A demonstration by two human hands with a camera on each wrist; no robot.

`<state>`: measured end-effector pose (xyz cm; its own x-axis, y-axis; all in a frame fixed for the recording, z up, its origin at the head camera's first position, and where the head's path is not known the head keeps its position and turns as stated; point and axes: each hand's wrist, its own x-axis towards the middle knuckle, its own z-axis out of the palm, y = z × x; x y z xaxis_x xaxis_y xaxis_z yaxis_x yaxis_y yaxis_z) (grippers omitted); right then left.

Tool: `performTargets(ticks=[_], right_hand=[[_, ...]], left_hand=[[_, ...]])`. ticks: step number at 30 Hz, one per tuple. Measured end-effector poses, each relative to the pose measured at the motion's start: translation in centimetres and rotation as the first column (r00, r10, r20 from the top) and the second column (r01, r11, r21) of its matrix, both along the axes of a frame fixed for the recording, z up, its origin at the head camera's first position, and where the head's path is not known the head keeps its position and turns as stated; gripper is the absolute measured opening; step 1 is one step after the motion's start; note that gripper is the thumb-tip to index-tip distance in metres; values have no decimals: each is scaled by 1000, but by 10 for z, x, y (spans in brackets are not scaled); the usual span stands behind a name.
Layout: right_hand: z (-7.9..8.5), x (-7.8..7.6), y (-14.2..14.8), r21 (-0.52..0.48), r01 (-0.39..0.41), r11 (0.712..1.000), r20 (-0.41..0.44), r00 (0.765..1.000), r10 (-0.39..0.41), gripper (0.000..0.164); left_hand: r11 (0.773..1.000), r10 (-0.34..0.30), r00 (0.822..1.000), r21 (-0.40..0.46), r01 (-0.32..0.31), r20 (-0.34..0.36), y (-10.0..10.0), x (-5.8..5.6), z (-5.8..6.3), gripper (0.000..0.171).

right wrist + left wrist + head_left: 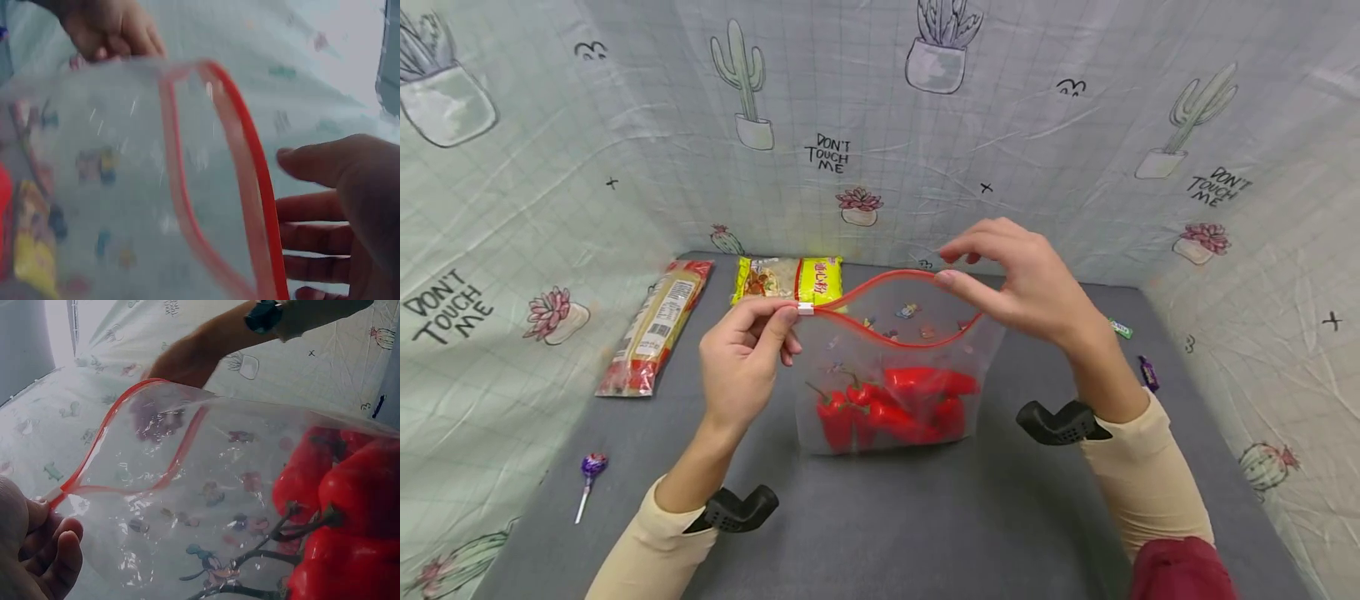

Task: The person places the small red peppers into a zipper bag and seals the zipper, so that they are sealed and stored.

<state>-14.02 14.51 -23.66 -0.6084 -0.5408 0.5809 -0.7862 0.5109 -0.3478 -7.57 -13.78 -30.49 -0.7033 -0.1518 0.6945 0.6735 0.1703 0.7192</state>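
Observation:
A clear zip bag (891, 357) with a red zip edge stands upright on the grey table, its mouth gaping. Several red peppers (895, 412) with stems lie in its bottom. At the bag's upper left corner my left hand (741, 362) pinches the white slider (806, 308) between thumb and finger. My right hand (1030, 279) is at the upper right side of the mouth, thumb and fingers apart. In the right wrist view, the thumb (325, 159) is clear of the red edge, and the fingers are beside it; whether they touch it I cannot tell.
Behind the bag lies a yellow food packet (820, 279); a long red-and-clear packet (658, 329) is at the left. A lollipop (592, 469) lies near the left edge. Green (1121, 327) and purple (1148, 373) wrapped sweets lie at the right. Printed curtains surround the table.

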Motion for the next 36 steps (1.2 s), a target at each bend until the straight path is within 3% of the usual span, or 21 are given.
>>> performTargets(ticks=[3,7,13,18,30,36], right_hand=[[12,7,-30,132,-74,988,-26,997,78,23],[16,15,-65,245,-137,960,-41,988,151,26],[9,15,-92,268,-163,950,-51,982,183,19],[2,13,-100,239,-227,944,-17,971,238,13],[10,15,-99,253,-238,938,67,971,228,7],[11,12,-89,282,-216,935,87,976,200,7]], left_hand=[[1000,0,1000,0,0,-8,-1,-4,-5,11],[1000,-4,1000,-3,4,-16,-1,-10,-13,14],[1000,-10,999,-18,9,-44,2,-11,-14,15],[999,-33,998,-19,32,-50,3,-10,-16,15],[999,-2,997,-48,-2,-80,5,-7,-15,15],[1000,12,996,-16,-13,-87,3,-1,-3,9]])
